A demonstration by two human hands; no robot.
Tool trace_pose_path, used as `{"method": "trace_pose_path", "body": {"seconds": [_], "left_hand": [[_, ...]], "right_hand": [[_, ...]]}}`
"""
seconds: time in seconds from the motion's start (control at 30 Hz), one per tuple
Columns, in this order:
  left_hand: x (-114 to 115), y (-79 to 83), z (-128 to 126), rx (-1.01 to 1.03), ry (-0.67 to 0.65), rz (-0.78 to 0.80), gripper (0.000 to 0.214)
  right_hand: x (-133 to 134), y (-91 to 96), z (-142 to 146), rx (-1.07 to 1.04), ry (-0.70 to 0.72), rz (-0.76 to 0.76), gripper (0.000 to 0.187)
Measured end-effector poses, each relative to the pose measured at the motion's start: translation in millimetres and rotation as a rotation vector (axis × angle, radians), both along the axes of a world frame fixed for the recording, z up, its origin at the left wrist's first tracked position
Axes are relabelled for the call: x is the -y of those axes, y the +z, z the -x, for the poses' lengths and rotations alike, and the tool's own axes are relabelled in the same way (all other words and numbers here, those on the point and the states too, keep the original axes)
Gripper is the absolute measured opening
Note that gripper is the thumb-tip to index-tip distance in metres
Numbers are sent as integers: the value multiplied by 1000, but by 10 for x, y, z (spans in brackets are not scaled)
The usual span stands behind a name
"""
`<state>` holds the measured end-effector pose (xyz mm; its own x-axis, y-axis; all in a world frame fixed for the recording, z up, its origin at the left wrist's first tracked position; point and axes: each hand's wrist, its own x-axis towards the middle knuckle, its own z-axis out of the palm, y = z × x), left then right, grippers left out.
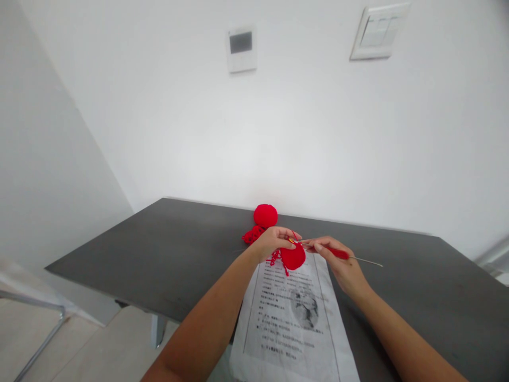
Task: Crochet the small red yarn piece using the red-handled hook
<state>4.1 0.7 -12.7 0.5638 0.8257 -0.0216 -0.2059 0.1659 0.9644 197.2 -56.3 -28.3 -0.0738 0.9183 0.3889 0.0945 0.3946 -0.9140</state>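
My left hand [275, 243] is closed on a round red crochet piece [293, 258], pinching its upper edge between thumb and fingers. A bit of yellow shows at that edge, too small to name. In my right hand [333, 253] is a crochet hook [338, 253] with a red handle; its thin metal rear end sticks out to the right. The hook's front end meets the top edge of the piece, where the exact stitch is hidden by fingers. Red yarn strands hang at the left of the piece. Behind my left hand sits a ball of red yarn [265, 216].
A lacy red heap of yarn [253, 235] lies in front of the ball on the dark grey table [178, 254]. Under my hands a printed sheet [286, 339] reaches over the near edge. The white wall bears a small panel [242, 50] and a switch [379, 32].
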Motion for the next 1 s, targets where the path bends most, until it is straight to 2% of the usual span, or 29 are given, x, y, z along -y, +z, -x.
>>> {"method": "trace_pose_path", "body": {"seconds": [0.33, 0.6, 0.8, 1.0], "left_hand": [[7, 1, -3, 48, -25, 19, 40], [-9, -8, 22, 28, -37, 9, 39], [-8, 10, 32, -4, -35, 24, 38], [-3, 17, 37, -3, -48, 45, 38]], "right_hand": [[-4, 3, -3, 6, -17, -40, 19], [14, 44, -14, -136, 83, 42, 21], [27, 110, -3, -149, 96, 78, 27], [-1, 46, -26, -122, 107, 79, 24]]}}
